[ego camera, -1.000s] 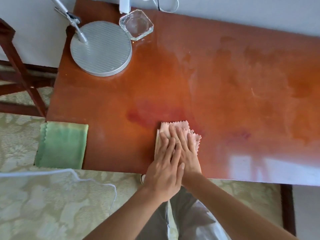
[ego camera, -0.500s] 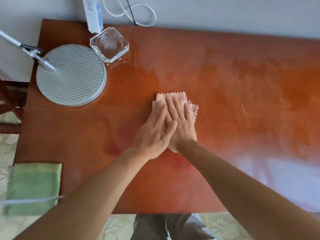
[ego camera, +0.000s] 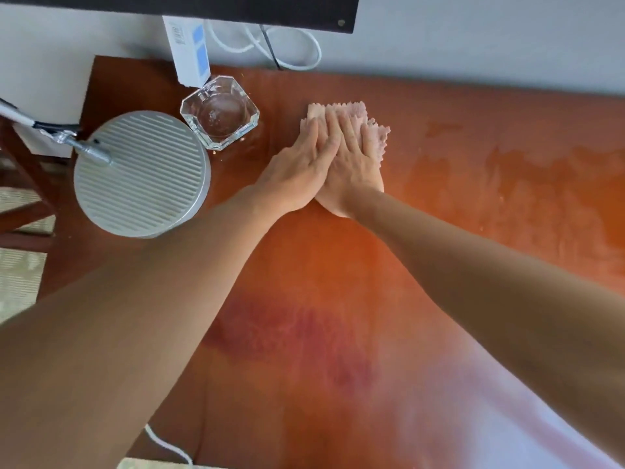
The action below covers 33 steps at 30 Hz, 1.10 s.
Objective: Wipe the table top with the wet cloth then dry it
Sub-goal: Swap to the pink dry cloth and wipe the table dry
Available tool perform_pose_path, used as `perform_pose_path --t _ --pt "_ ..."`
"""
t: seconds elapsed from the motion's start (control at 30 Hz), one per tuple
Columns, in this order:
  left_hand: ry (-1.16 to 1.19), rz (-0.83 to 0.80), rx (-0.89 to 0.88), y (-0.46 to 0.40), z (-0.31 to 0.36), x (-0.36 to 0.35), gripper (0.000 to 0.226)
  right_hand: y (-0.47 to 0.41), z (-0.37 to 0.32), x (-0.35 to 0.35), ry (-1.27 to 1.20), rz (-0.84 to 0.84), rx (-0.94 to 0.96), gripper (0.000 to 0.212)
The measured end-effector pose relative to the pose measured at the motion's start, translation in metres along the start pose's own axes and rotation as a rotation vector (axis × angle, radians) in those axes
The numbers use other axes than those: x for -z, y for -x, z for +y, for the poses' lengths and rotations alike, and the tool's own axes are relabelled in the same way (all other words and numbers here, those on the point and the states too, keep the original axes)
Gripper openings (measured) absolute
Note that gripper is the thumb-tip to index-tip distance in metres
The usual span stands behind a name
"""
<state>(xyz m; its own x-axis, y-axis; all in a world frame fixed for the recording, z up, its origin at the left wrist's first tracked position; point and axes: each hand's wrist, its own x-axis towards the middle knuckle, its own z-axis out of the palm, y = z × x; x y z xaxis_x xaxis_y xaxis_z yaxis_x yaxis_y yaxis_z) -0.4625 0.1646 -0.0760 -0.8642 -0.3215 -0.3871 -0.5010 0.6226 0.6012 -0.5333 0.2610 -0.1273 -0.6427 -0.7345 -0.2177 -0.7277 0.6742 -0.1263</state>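
Pressing flat with the left grip, fingers straight and lying partly over the back of the right grip, also flat and spread. No curling round anything, just stacked palms pinning the pink cloth down near the far edge of the surface, left of the middle and just right of the glass ashtray.

Looks like the top of a wiping stroke, going by the reach. To do this bit well:
- lean weight through the heel of the palms, not the fingertips, so the cloth doesn't bunch
- pull back toward the near edge in a straight lane, then overlap the next lane a little
- steer wide of the ashtray on the left, probably easy to nudge; better to lift it and wipe under, since a few crumbs sit beside it
- go back over the dark reddish patch toward the near edge

Can't tell from looks alone whether this cloth is the wet one or the dry one. Guessing wet, given the blotchy streaks over on the right half.

Around it, left to right: dark wooden frame and patterned floor off the left edge, round ribbed lamp base at the far left corner, white box standing against the wall behind the ashtray, looped white cable on the wall, dark panel above. Plenty of streaky surface on the right to cover.
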Motion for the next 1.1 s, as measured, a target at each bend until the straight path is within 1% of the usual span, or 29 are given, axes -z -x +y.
perform_pose_path --t 0.07,0.17,0.37,0.43,0.5,0.6,0.67,0.73,0.8,0.97,1.1 --pt "0.027 -0.013 0.012 0.012 0.003 -0.006 0.057 0.014 0.001 0.0 -0.003 -0.013 0.018 0.071" --pt "0.036 -0.046 0.029 0.052 -0.005 -0.026 0.068 0.06 -0.008 -0.009 -0.005 -0.055 0.044 0.073" --pt "0.106 -0.06 -0.04 0.19 -0.04 -0.082 0.082 0.201 -0.054 -0.042 -0.055 -0.152 0.08 0.074" --pt "0.098 -0.052 -0.074 0.236 -0.052 -0.094 0.083 0.242 -0.073 -0.051 -0.041 -0.157 0.118 0.075" --pt "0.063 -0.05 -0.119 0.264 -0.067 -0.102 0.077 0.267 -0.09 -0.058 -0.043 -0.134 0.123 0.075" --pt "-0.008 -0.03 -0.152 0.272 -0.081 -0.1 0.066 0.271 -0.102 -0.056 -0.124 -0.132 0.07 0.071" --pt "-0.061 0.008 -0.179 0.268 -0.086 -0.096 0.062 0.265 -0.106 -0.054 -0.107 -0.102 0.077 0.067" --pt "-0.116 0.019 -0.214 0.258 -0.093 -0.09 0.063 0.253 -0.112 -0.051 -0.055 -0.087 0.085 0.065" --pt "-0.188 0.011 -0.221 0.246 -0.105 -0.076 0.066 0.236 -0.125 -0.049 -0.04 -0.115 0.06 0.065" --pt "-0.364 0.044 -0.192 0.22 -0.157 -0.015 0.071 0.177 -0.187 -0.053 -0.013 -0.149 0.024 0.066" --pt "-0.505 0.021 -0.199 0.218 -0.207 0.025 0.072 0.146 -0.246 -0.059 -0.027 -0.151 -0.008 0.071"
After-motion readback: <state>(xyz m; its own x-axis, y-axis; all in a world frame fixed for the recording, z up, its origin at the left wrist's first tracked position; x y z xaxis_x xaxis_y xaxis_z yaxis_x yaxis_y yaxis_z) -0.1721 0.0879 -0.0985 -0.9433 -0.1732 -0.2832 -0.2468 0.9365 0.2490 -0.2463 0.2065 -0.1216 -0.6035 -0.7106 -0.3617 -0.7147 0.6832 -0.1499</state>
